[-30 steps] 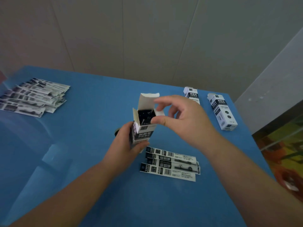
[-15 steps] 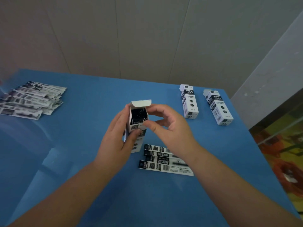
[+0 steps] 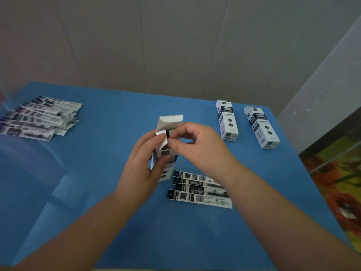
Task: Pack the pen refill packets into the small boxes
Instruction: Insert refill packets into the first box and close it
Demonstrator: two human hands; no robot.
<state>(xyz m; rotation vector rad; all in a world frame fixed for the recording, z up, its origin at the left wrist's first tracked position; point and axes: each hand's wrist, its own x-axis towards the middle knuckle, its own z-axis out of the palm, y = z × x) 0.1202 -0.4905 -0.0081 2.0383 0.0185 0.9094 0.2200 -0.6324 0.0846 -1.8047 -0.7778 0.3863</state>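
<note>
Head view: box point(image 3: 165, 153) gripped between both hands

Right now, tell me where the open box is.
In the head view, the open box stands near the middle of the blue table, gripped by the left hand, while the right hand pinches its flap, just behind the few loose refill packets.

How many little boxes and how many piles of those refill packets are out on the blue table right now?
Small boxes: 3, one held upright, two lying flat at the far right.
Packet piles: 2, a big one far left, a small one near the hands.
Total: 5.
</note>
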